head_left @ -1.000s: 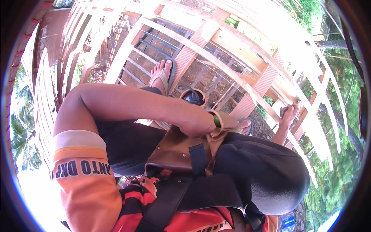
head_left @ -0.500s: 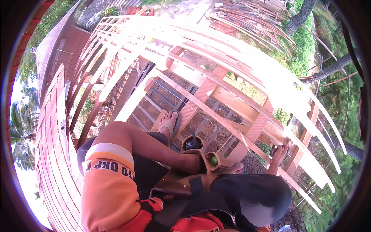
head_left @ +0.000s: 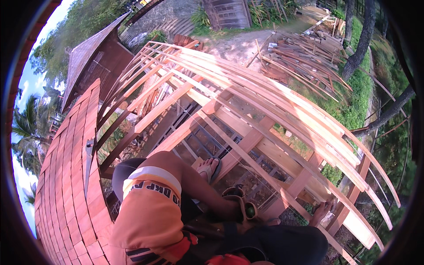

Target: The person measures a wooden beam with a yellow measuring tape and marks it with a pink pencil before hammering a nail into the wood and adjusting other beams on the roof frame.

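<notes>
My left arm reaches down into a brown leather tool pouch [head_left: 221,227] at my waist. My left hand [head_left: 230,210] is mostly inside it, so its fingers are hidden. A round green item [head_left: 250,211] shows in the pouch's right pocket, and something dark sits in the front one. Further right, my right hand [head_left: 322,212] has its fingers curled on a long wooden batten [head_left: 304,170] of the roof frame. Part of that grip is too small to make out. My sandalled foot [head_left: 207,168] rests on the timbers ahead of me.
Wooden shingles [head_left: 66,190] cover the slope on my left, with a handsaw [head_left: 88,163] lying on them. Open gaps between rafters [head_left: 176,95] show the ground far below. A lumber pile [head_left: 304,62] and tree trunks [head_left: 360,48] stand beyond.
The view has tilted up and turned, and the glare on the timbers has faded. My left hand stays in the pouch. My right hand remains at the battens.
</notes>
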The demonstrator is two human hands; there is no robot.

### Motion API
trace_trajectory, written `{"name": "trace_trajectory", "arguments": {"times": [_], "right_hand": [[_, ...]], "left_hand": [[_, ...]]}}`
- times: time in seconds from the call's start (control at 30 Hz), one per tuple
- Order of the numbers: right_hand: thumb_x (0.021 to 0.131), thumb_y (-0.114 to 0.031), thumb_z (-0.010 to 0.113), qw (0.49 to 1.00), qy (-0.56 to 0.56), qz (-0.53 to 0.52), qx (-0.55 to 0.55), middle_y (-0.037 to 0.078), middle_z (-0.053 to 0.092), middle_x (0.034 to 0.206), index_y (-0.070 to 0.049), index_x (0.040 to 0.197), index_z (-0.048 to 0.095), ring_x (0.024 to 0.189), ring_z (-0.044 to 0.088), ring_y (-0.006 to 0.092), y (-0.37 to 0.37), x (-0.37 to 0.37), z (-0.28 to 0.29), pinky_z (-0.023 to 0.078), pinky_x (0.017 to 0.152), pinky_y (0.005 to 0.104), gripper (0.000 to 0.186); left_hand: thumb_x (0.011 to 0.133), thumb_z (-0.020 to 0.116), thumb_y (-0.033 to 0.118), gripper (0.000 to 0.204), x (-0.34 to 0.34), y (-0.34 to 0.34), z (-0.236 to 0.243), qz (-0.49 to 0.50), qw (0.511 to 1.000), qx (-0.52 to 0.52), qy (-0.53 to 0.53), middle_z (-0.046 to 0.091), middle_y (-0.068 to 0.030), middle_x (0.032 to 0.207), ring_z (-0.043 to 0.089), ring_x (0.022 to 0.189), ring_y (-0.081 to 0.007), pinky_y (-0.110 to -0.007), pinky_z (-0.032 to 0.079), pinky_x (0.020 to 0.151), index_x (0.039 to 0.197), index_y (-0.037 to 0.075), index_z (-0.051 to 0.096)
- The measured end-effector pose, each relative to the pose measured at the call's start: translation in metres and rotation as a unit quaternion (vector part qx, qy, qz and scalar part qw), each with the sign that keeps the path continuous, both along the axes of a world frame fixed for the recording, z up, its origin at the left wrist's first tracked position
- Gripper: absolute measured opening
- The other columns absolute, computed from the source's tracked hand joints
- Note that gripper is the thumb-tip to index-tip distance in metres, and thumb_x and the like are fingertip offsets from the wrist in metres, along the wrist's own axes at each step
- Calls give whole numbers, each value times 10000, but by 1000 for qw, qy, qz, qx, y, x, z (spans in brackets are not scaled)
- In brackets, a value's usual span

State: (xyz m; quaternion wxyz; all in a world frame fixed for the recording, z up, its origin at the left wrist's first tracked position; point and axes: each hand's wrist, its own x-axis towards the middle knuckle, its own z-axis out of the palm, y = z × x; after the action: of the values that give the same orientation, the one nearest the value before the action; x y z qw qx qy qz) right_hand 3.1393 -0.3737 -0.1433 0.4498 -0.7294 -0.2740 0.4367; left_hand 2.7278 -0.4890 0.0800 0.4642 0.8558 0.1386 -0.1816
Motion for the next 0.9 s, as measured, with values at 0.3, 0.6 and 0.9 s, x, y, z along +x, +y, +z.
{"name": "trace_trajectory", "arguments": {"times": [0.3, 0.6, 0.9], "right_hand": [[878, -124, 610, 995, -88, 11, 35, 74, 573, 1040, -38, 1268, 520, 735, 518, 111, 9, -1, -3, 433, 614, 268, 410], [879, -130, 596, 996, -38, -1, -76, 69, 572, 1011, -52, 1249, 538, 756, 530, 126, 16, -1, 20, 445, 642, 273, 383], [894, -54, 533, 998, 21, -53, -39, -3, 500, 717, -91, 1336, 472, 502, 444, 69, 12, -28, 75, 369, 406, 223, 448]], "left_hand": [[758, 646, 138, 277, -44, 106, 128, 33, 991, -124, 33, 673, -227, 899, 679, 857, -362, -464, 524, 731, 977, -32, 634], [813, 597, 140, 167, -60, 46, 82, 133, 984, -112, -48, 673, -207, 809, 666, 781, -400, -477, 515, 679, 917, 10, 615], [865, 555, 162, 179, -145, 152, 143, 166, 985, 41, 14, 596, -221, 820, 609, 785, -440, -525, 475, 684, 925, 0, 508]]}}
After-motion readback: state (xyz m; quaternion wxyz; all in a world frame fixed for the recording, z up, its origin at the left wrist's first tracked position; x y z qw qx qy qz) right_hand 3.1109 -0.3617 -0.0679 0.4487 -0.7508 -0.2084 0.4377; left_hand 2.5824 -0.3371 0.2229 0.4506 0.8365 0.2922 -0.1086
